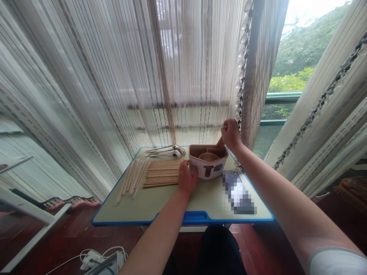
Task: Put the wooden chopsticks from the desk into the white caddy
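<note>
Tall striped curtains (114,76) hang behind a pale, blue-edged surface (160,204) set before the seated person. The largest thing standing on it is a divided container (213,174), upright toward the back and right of centre, with a brown interior, a rounded compartment at the front and pictures on its pale outer wall. It stands between the two hands: the left hand (187,180) touches its near left corner, while the right hand (231,133) is raised just above its far right corner. Left of the container, a row of brown sticks (162,173) lies side by side, running close up to the left hand; farther left, pale sticks (134,177) spread in a loose fan. A flat, blurred object (241,193) lies near the container's right side. The left hand has its fingers bent at the corner and its thumb against the front wall; how firmly it grips, I cannot tell. The right hand is closed in a fist around a few brown stick ends (220,143), which slant down into the back right compartment. Metal cutlery (176,152) lies behind the row.
</note>
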`<state>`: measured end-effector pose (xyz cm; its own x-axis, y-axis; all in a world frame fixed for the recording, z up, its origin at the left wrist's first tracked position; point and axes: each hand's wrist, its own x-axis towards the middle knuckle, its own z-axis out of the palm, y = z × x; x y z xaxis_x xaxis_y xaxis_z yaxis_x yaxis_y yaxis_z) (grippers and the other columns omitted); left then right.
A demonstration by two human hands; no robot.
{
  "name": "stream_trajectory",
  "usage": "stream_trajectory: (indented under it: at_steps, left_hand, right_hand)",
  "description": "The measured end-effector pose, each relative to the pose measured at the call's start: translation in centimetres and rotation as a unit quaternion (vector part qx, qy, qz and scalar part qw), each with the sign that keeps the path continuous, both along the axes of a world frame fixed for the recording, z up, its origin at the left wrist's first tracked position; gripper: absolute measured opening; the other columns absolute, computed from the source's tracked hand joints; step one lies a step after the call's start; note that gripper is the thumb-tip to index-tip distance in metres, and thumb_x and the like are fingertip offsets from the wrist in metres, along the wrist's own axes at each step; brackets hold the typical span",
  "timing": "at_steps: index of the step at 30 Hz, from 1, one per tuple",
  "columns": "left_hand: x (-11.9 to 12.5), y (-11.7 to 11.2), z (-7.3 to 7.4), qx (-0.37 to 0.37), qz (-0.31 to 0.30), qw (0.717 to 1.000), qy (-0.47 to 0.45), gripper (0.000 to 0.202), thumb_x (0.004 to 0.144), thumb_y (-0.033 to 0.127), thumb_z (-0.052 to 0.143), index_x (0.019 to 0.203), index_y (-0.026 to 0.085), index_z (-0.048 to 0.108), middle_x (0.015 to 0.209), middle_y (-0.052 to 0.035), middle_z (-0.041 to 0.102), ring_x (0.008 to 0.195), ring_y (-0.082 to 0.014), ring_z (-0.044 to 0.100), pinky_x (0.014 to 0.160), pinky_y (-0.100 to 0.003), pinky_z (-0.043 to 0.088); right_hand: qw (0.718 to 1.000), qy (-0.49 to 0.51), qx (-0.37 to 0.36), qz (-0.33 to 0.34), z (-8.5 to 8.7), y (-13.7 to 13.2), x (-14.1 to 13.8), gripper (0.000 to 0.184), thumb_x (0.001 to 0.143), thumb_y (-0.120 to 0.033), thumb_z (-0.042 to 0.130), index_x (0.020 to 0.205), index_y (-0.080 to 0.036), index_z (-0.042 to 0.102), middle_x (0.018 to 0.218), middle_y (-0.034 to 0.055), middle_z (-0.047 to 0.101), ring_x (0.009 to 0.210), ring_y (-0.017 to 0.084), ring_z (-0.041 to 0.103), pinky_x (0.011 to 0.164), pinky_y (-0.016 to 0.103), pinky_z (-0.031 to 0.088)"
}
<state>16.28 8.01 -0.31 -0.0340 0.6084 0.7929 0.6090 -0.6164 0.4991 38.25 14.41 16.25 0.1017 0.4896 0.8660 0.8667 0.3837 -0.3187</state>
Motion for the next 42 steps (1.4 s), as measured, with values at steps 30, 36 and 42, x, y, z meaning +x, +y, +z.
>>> stream_trajectory:
  at_steps: [30, 36, 42]
  left_hand:
    - [-0.2, -0.2, 0.0, 0.003, 0.005, 1.000, -0.004, 0.041, 0.079, 0.027, 0.054, 0.115, 0.015, 0.040, 0.114, -0.0167, 0.048, 0.109, -0.0264, 0.049, 0.090, -0.045, 0.044]
    - [-0.2, -0.3, 0.1, 0.002, -0.001, 1.000, -0.004, 0.041, 0.079, 0.027, 0.054, 0.116, 0.015, 0.040, 0.114, -0.0166, 0.048, 0.108, -0.0264, 0.049, 0.090, -0.045, 0.044]
    - [-0.2, -0.3, 0.1, 0.004, 0.001, 1.000, -0.004, 0.041, 0.079, 0.026, 0.054, 0.116, 0.015, 0.040, 0.113, -0.0173, 0.049, 0.109, -0.0268, 0.049, 0.091, -0.046, 0.044]
  right_hand:
    - [0.919, -0.353, -0.177, -0.006, 1.1, -1.5, 0.8, 0.013, 0.070, -0.029, 0.064, 0.060, -0.021, 0.062, 0.108, 0.0037, 0.062, 0.115, 0.030, 0.035, 0.101, 0.050, 0.017]
    - [0.910, -0.378, -0.170, -0.019, 1.6, -1.0, 0.2, 0.011, 0.065, -0.029, 0.070, 0.063, -0.022, 0.063, 0.110, 0.0034, 0.060, 0.116, 0.029, 0.035, 0.103, 0.049, 0.017]
    - [0.907, -0.384, -0.173, -0.025, 1.3, -1.6, -0.1, 0.007, 0.065, -0.022, 0.069, 0.062, -0.022, 0.063, 0.099, 0.0030, 0.061, 0.113, 0.028, 0.036, 0.103, 0.051, 0.014]
